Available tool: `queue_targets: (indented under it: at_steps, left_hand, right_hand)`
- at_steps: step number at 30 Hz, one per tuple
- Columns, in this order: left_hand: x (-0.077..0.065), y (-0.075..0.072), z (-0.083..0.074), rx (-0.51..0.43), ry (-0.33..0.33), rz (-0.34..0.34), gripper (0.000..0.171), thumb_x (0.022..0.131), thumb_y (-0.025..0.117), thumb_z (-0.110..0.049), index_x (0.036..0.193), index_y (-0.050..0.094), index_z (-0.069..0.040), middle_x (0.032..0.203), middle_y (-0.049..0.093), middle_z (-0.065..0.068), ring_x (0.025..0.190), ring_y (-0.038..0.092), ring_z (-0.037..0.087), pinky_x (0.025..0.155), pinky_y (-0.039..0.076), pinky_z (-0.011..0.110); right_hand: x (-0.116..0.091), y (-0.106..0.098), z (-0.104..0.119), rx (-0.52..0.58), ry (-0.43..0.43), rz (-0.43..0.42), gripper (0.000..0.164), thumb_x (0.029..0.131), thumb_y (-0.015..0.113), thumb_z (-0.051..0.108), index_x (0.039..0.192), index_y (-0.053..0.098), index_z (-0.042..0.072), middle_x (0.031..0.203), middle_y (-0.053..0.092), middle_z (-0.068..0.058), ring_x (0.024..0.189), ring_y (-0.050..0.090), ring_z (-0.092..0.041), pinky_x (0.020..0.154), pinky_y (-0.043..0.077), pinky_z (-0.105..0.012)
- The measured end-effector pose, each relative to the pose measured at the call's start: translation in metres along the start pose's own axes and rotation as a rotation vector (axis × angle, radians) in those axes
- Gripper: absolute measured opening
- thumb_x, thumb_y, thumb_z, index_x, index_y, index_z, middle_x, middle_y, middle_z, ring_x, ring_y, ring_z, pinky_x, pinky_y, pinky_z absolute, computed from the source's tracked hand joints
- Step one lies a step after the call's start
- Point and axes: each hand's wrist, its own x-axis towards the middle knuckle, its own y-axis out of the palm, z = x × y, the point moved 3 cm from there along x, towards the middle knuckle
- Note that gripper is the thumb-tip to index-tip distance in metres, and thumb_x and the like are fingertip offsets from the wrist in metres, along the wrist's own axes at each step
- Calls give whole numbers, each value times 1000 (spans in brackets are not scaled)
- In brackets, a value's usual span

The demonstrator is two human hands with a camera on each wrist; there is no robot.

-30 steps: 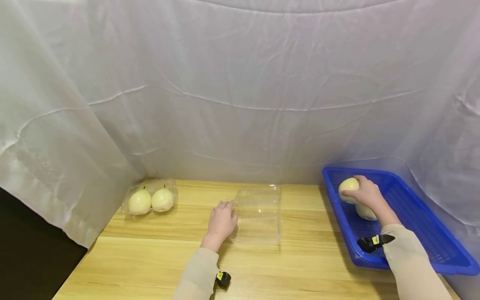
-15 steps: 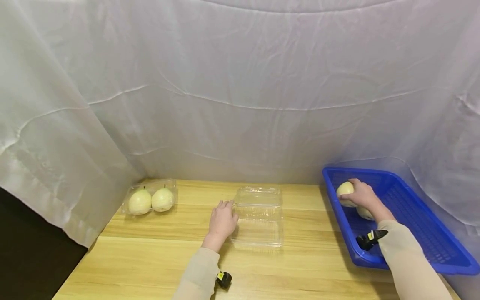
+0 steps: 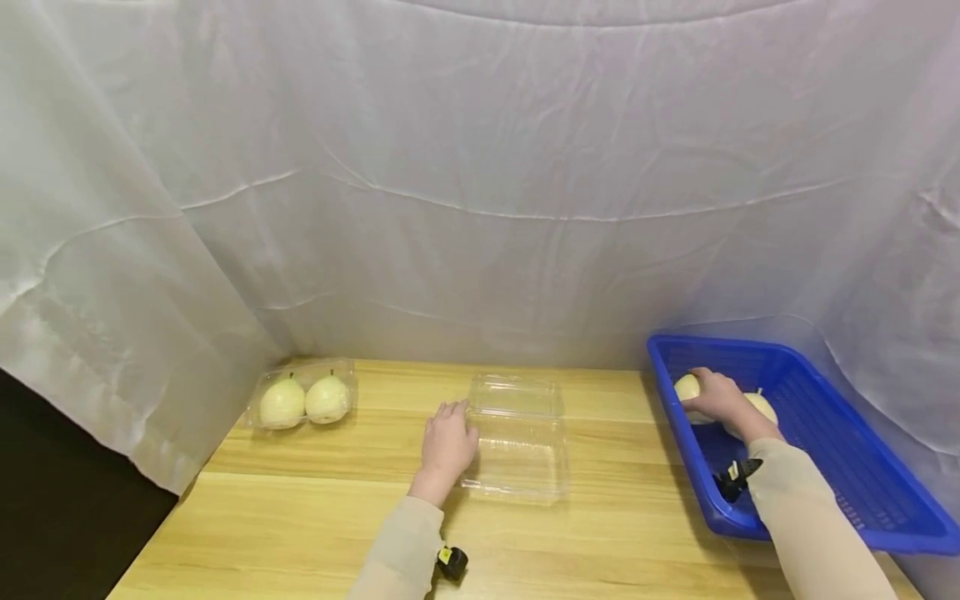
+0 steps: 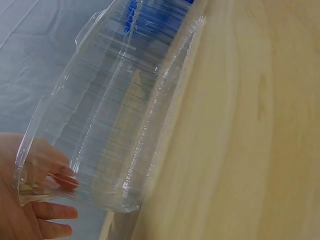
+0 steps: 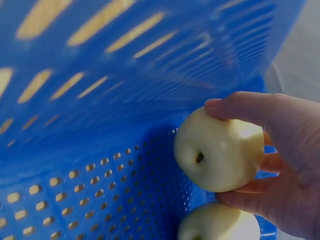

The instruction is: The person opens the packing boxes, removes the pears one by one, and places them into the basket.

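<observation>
A clear plastic clamshell container (image 3: 521, 454) lies opened out on the table, its lid folded back toward the curtain. At its left edge my left hand (image 3: 447, 442) grips the side; the left wrist view shows some of the fingers through the clear wall (image 4: 110, 100). My right hand (image 3: 718, 397) reaches into the blue basket (image 3: 870, 454) and holds a pale yellow pear (image 5: 215, 155) close to the left wall, thumb on one side and fingers round the other. A second pear (image 5: 220, 222) sits right beside it, partly covered by the hand in the head view.
At the left rear of the wooden table (image 3: 315, 517), another clear container (image 3: 350, 379) holds two pears (image 3: 327, 400) with stems up. A pale curtain (image 3: 480, 183) hangs behind and at both sides. Each wrist wears a black strap device (image 3: 452, 562).
The right hand has moved the pear lower and slightly left in the basket, leaving more of the second pear showing. The container's lid has tipped back flatter while the left hand stays put.
</observation>
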Motion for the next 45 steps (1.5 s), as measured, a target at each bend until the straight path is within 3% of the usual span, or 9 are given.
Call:
queue_targets:
  at_steps: [12,19,25,29,36,45]
  left_hand:
    - [-1,2,-4,-39,-87,-60,47,89,61,-12,135,54,0,138,55,23,134,47,43,115,31,62]
    - [-1,1,-4,-92,-108,-64,50,89,61,-11,137,53,-1,138,55,24,130,50,43,112,37,59]
    - [1,-3,0,-137,-87,-24,53,87,60,-11,138,51,-2,137,55,25,126,53,45,107,44,56]
    - [3,-4,3,-161,-46,22,54,88,59,-12,140,49,-1,138,54,24,124,55,44,106,46,54]
    - [5,-4,8,-173,-13,97,56,91,59,-15,144,44,-3,147,47,22,139,40,43,114,34,57]
    - [5,-10,10,-211,-11,141,63,91,58,-17,149,37,-6,153,39,21,143,33,42,117,29,57]
  right_hand:
    - [4,9,-2,-27,6,92,79,72,77,25,127,44,-20,113,56,-42,98,57,-52,81,50,-57]
    - [1,6,2,23,59,145,81,78,75,27,133,39,-21,125,50,-44,109,52,-57,88,48,-60]
    - [-2,5,2,88,97,180,82,82,71,28,138,34,-19,135,41,-45,120,43,-59,96,43,-65]
    - [-4,2,3,106,97,167,80,80,73,26,136,37,-19,132,45,-44,114,48,-56,92,46,-61]
    - [-5,-10,6,23,4,125,69,78,71,24,125,47,-21,116,57,-41,100,57,-51,84,49,-57]
    - [-7,-19,10,-16,-24,176,67,86,67,29,124,48,-22,122,53,-43,111,51,-59,90,46,-63]
